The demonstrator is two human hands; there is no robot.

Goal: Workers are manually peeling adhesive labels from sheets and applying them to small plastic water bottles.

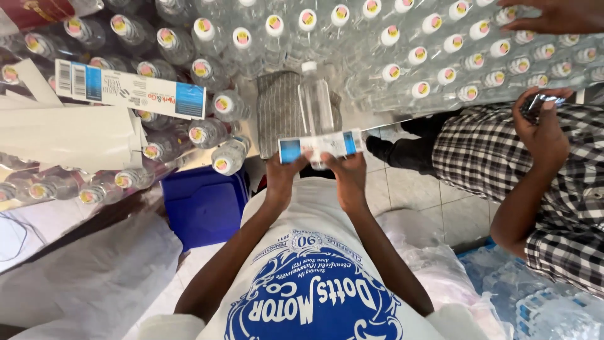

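Clear bottle (316, 104) lengthwise, cap (309, 66) away

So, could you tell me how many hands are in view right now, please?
4: left hand and right hand on the bottle label; co-worker's hand lower right; another hand top right.

Packed rows of clear plastic bottles with white caps (434, 56) wall off the far side and left; a co-worker's checked-sleeve arm (535, 189) blocks the right. Tiled floor (440, 201) between stays open.
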